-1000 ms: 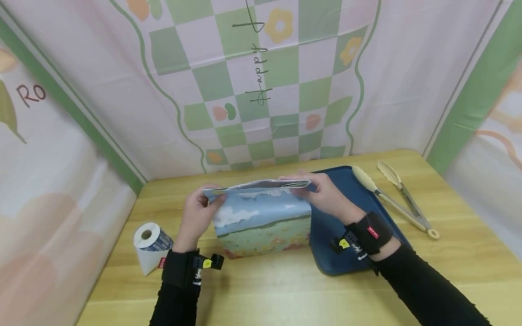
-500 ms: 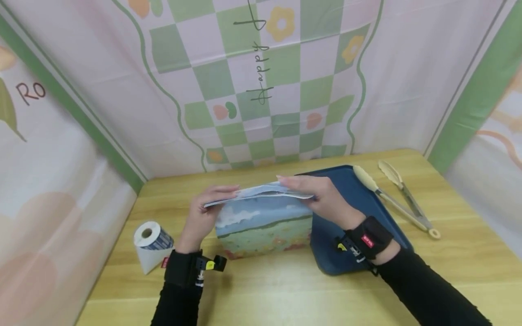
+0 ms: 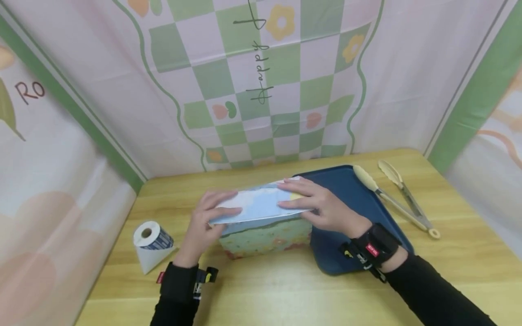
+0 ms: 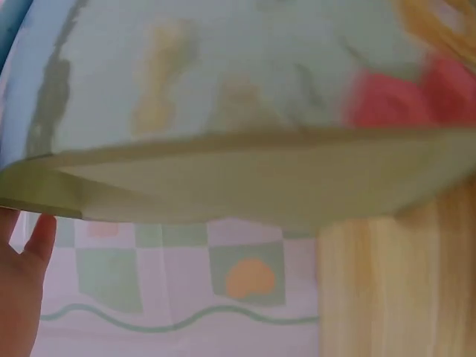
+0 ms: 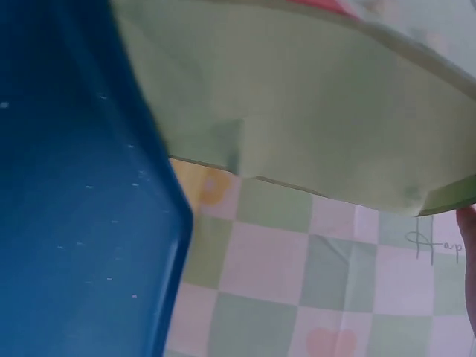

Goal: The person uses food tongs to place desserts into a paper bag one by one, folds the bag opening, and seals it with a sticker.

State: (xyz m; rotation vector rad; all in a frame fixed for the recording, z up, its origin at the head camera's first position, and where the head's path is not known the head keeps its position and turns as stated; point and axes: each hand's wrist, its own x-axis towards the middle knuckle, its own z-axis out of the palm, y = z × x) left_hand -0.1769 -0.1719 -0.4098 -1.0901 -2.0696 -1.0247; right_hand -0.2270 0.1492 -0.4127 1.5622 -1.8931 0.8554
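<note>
A paper bag painted with sky and a flowery meadow stands upright on the wooden table. Its blue top flap is folded over toward the front. At the flap's left end my left hand grips the fold, fingers lying over the top and thumb at the front edge. My right hand holds the other end in the same way. In the left wrist view the bag's plain side panel bows inward. The right wrist view shows the opposite side panel, with a fingertip at its upper corner. The bag's contents are hidden.
A dark blue tray lies right beside the bag, partly under my right wrist. Open tongs with cream tips lie along its right edge. A roll of labels with a loose white end stands at the left. A patterned curtain hangs behind the table.
The bag's upright top edge has been folded forward and down, so its blue upper face shows. Both hands have turned with it, their fingers now lying over the flap.
</note>
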